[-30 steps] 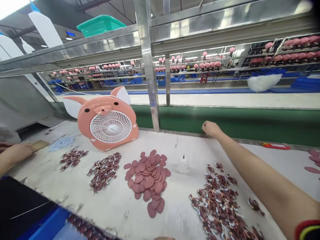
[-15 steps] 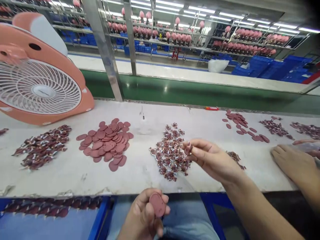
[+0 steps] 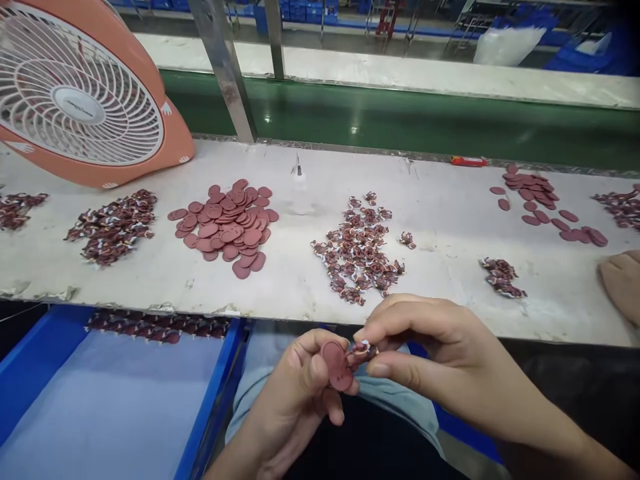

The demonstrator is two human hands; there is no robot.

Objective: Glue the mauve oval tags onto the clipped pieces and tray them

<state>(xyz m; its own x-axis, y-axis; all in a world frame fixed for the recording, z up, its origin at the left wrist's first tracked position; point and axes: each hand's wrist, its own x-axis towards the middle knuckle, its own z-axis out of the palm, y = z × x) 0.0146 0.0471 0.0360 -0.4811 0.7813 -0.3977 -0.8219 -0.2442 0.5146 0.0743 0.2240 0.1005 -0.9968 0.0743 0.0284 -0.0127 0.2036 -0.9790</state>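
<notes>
Between the thumb and fingers of my left hand (image 3: 305,387) is a flat reddish-brown oval disc (image 3: 337,366) with small holes near its lower end. My right hand (image 3: 425,353) pinches a small painted figurine piece (image 3: 363,353), brown with white and orange bits. That piece is at the right edge of the disc; whether it is seated in a hole I cannot tell. Beyond the hands, a pile of similar figurine pieces (image 3: 363,250) lies on the white table (image 3: 300,293). A heap of oval discs (image 3: 230,223) lies to its left.
An orange fan (image 3: 173,133) stands at the back left. Below the table edge, a blue bin (image 3: 210,393) holds rows of assembled pieces (image 3: 160,327). A red pen-like object (image 3: 469,161) lies by the back edge. Another person's hand (image 3: 623,283) rests at the right.
My right hand has come from above the pile down and left to the disc, carrying the figurine piece. The view has tilted downward. One piece now lies apart, right of the pile.
</notes>
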